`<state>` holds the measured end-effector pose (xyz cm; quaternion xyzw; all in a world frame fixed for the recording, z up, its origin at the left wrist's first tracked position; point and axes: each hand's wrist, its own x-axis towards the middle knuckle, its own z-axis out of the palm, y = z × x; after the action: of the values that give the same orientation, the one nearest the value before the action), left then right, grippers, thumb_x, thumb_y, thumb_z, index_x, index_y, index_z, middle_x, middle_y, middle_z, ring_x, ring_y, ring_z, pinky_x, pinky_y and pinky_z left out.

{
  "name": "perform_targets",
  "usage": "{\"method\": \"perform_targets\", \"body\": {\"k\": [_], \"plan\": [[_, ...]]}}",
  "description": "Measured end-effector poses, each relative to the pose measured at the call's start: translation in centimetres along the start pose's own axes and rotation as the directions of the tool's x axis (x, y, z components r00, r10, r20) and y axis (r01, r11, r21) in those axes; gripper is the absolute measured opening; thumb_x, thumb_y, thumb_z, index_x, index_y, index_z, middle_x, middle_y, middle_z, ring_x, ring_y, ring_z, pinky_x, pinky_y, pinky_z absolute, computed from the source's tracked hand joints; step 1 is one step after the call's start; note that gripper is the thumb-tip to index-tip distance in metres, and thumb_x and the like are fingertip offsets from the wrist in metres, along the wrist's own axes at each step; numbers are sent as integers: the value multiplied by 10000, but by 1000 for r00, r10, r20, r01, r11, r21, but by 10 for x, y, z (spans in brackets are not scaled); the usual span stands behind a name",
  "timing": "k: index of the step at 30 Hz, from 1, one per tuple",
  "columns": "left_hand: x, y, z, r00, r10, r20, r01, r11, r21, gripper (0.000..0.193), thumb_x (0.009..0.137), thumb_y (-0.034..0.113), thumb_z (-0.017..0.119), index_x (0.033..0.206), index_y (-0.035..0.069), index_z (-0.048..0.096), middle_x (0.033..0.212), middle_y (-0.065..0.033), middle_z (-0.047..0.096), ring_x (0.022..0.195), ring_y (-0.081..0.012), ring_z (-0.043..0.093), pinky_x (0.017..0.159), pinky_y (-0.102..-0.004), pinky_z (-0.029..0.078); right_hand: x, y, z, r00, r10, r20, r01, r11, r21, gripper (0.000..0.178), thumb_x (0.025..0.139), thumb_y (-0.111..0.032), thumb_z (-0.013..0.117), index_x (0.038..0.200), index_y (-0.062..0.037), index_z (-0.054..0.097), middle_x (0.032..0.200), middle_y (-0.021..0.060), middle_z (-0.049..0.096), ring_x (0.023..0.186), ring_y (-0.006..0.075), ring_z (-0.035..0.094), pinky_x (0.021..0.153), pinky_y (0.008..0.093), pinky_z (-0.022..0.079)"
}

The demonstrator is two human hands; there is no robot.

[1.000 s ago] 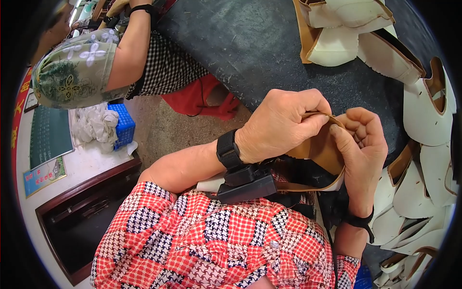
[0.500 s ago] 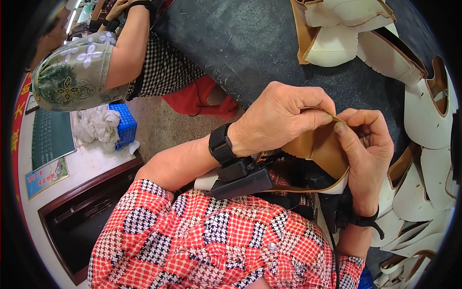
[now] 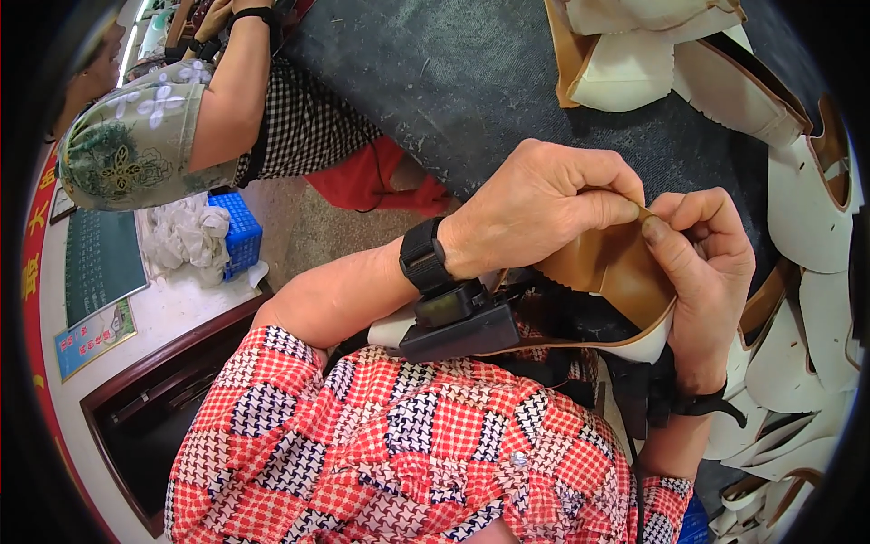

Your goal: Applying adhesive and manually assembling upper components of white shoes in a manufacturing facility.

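Note:
A curved piece of tan leather with a white underside (image 3: 609,270) is held up close in front of my chest. My left hand (image 3: 544,210) pinches its top edge between thumb and forefinger. My right hand (image 3: 702,272) grips the same edge from the right, thumb against the leather's face. Both hands meet at the top of the piece. A black band with a small black device (image 3: 446,304) sits on my left wrist, and a thinner black strap circles my right wrist. My red, white and navy checked top fills the lower view.
A dark grey work surface (image 3: 489,82) lies ahead. Several tan and white leather pieces (image 3: 797,181) are piled along its right and top right. Another person in a green floral sleeve (image 3: 136,140) and checked apron works at the upper left, near a blue basket (image 3: 234,231) with white cloth.
Both hands have kept their pinch on the leather's top edge, shifting slightly up and left. The person at the upper left has barely moved.

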<state>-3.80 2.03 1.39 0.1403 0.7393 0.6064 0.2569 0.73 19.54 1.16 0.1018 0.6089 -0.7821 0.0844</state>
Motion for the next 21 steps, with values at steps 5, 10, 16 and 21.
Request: {"method": "perform_targets", "body": {"k": [5, 10, 16, 21], "plan": [[4, -4, -4, 990, -105, 89, 104, 994, 20, 173, 901, 165, 557, 917, 14, 641, 811, 0, 612, 775, -52, 534, 701, -198, 431, 3, 4, -5, 990, 143, -23, -140, 986, 88, 130, 772, 45, 612, 811, -37, 520, 869, 38, 596, 762, 72, 534, 709, 201, 431], [4, -8, -4, 995, -42, 86, 44, 999, -26, 180, 908, 167, 544, 898, 13, 636, 764, 3, 605, 745, -52, 535, 679, -203, 433, 5, 1, -5, 987, 159, -6, -158, 984, 85, 122, 774, 40, 609, 811, -36, 521, 865, 33, 592, 757, 70, 536, 703, 192, 431], [0, 2, 4, 994, 105, 10, -102, 933, 345, 113, 834, 125, 607, 828, 13, 618, 645, -20, 572, 608, -60, 522, 560, -230, 430, 2, 3, -1, 996, 94, -2, -94, 995, -14, 113, 781, 20, 612, 853, -11, 531, 870, 39, 597, 761, 70, 548, 697, 189, 444], [-2, -9, 4, 1000, -23, -21, 27, 976, 214, 130, 830, 129, 610, 821, 0, 614, 674, -8, 588, 635, -57, 515, 585, -221, 431, -1, -12, 5, 989, 145, -41, -150, 954, -259, 335, 788, -28, 596, 1085, 58, 468, 852, 77, 617, 722, 80, 558, 656, 196, 453]]}}
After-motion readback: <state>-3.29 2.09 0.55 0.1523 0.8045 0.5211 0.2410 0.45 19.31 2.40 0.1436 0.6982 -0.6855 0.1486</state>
